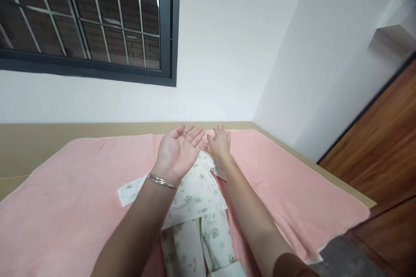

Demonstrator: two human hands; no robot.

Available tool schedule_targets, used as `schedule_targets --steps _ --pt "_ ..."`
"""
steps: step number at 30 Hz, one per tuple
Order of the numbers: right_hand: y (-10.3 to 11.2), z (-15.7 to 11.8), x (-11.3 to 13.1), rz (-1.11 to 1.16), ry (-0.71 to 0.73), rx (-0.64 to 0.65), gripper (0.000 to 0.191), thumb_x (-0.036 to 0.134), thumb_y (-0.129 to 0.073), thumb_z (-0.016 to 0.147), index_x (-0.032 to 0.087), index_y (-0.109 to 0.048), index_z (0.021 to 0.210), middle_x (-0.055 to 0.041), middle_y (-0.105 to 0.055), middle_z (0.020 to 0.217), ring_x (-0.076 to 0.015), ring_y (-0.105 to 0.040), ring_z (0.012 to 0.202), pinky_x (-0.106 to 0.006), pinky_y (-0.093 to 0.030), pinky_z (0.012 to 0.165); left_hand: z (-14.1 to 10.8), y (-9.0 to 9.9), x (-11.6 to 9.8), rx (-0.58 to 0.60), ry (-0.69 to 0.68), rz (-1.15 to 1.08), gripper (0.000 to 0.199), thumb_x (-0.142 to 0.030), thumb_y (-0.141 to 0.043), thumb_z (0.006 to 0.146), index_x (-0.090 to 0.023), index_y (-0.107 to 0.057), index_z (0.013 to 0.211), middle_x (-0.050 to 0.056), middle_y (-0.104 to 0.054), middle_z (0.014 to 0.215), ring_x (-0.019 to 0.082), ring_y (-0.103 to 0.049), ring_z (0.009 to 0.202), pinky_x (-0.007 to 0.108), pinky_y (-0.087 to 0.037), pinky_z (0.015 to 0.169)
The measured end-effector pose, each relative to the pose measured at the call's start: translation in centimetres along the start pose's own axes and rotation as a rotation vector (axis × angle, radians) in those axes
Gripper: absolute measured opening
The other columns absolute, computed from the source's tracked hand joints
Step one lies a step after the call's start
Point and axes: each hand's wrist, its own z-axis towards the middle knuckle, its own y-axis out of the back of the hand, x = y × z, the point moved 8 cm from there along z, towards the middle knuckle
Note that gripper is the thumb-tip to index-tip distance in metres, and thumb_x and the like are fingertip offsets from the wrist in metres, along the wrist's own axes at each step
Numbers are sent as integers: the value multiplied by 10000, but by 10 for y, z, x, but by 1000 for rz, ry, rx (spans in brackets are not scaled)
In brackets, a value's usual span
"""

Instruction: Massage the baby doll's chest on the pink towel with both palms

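We've our left hand (pixel 177 153) and right hand (pixel 220 143), fingers apart, near the shirt's far end; a low-dragged bangle (pixel 160 181) could rumple the shirt (pixel 201 190).

We see both forearms reaching forward from the bottom edge and angling in toward each other, left hand (pixel 180 152) palm up, fingers spread a little and pointing up and to the right, thumb out along the top, silver bangle (pixel 161 181) on that wrist. Our right hand (pixel 220 142) is a bit farther right, back of hand showing, fingers fanned and pointing away, wrist bare, dark sleeve edge (pixel 290 265) low on the arm. Hands near each other, both open, neither gripping.
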Motion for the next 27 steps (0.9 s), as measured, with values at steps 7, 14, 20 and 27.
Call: schedule_targets --steps 7,14,20,27 --pt "17 -3 3 120 -60 145 673 463 -458 954 168 -372 1553 -134 -223 1662 -363 -19 1572 -650 -59 1232 -12 0 -7 -43 -84 -38 538 -292 -406 978 -115 -415 1486 188 -532 1459 225 -499 1406 341 -421 1175" --pt "85 -57 75 588 241 120 590 499 -374 998 220 -435 1515 -95 -298 1640 -223 -246 1549 -493 -242 1265 -15 -7 18 -75 -6 -25 451 -302 -389 1008 -131 -468 1417 158 -572 1404 211 -517 1386 336 -428 1168" --pt "119 -112 124 491 515 115 658 516 -254 1034 183 -225 1600 -90 -148 1685 -239 -48 1582 -566 -97 1289 -46 -34 17 196 -18 -29 504 -389 -257 1053 -167 -471 1452 127 -582 1399 243 -485 1414 403 -415 1180" --pt "169 -201 176 417 872 -151 791 542 -245 1014 92 36 1601 -176 -164 1669 -312 -88 1567 -531 -175 1292 -65 -25 12 124 -208 143 599 -552 -169 1048 -281 -400 1529 2 -520 1496 218 -211 1556 429 -282 1255"
